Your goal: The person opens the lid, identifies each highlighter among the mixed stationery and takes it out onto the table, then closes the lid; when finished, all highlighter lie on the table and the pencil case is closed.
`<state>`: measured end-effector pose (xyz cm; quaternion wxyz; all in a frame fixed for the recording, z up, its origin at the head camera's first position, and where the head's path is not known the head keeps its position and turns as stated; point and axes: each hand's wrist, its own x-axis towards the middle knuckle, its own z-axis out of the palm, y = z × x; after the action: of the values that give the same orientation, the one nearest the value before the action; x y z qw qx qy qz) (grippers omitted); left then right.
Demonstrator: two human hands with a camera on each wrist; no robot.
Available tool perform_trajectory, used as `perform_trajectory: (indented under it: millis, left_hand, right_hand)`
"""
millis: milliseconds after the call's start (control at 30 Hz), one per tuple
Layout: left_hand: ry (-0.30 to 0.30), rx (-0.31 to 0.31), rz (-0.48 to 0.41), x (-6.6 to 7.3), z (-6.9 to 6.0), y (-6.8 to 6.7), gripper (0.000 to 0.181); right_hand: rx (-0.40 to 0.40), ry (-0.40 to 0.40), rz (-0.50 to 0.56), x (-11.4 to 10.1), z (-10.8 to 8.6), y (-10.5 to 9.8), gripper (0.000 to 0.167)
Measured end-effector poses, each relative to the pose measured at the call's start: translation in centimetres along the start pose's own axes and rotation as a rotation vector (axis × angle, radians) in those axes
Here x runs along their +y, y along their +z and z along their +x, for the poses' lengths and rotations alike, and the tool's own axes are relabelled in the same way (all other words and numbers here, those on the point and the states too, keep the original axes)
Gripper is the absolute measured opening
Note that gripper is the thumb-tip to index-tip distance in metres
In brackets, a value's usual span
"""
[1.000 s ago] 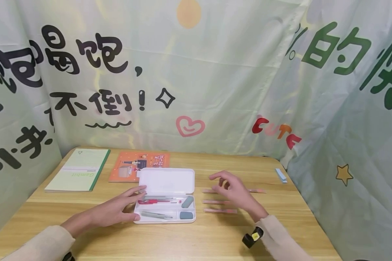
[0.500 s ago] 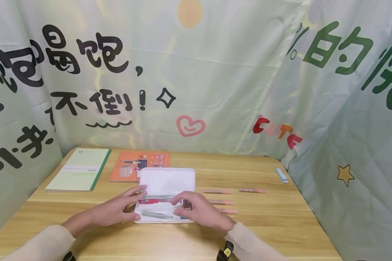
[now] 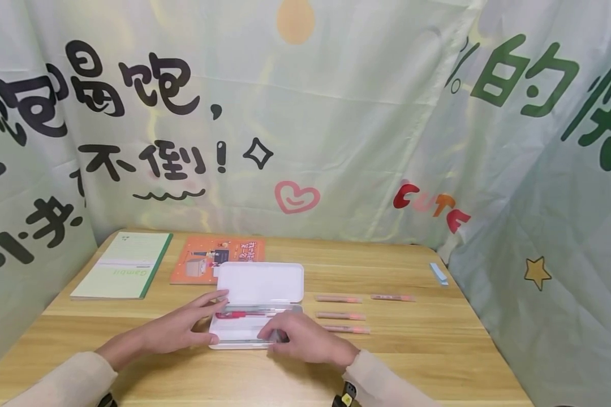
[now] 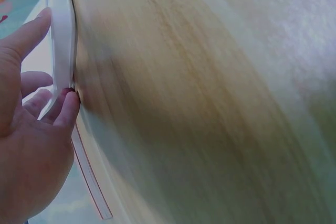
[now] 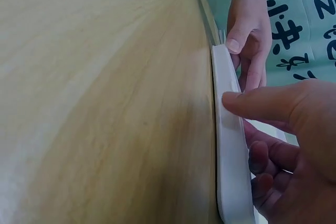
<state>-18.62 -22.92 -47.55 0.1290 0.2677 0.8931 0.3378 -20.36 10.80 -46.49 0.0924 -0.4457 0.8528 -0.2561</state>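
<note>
Left hand (image 3: 185,325), fingers spread, touches the left end of the opened pencil case (image 3: 259,282) on the worktop (image 3: 422,339). Right hand (image 3: 305,337) bends over the near side; its grip cannot be told.

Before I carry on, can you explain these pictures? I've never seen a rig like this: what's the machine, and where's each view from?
There is no machine: a person works with two bare hands. The head camera looks forward and down; each wrist camera looks closely at its own hand's work.

On the wooden table sits an open white case with a red pen inside. Behind it are a pale notebook and an orange book; to its right, four slim pinkish sticks and a small light-blue item.

The left hand touches the case's left end. The right hand is at its front right; whether it holds anything is hidden.
</note>
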Motion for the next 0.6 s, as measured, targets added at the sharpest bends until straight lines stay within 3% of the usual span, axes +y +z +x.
perform_trajectory:
  millis: [333, 600]
  left_hand:
    - [0.012, 0.002, 0.001, -0.2, 0.0, 0.1, 0.084]
    - [0.010, 0.000, 0.003, -0.1, 0.0, 0.0, 0.084]
  right_hand:
    - [-0.011, 0.033, -0.109, -0.3, 0.3, 0.2, 0.026]
    - [-0.023, -0.061, -0.368, -1.3, 0.6, -0.1, 0.021]
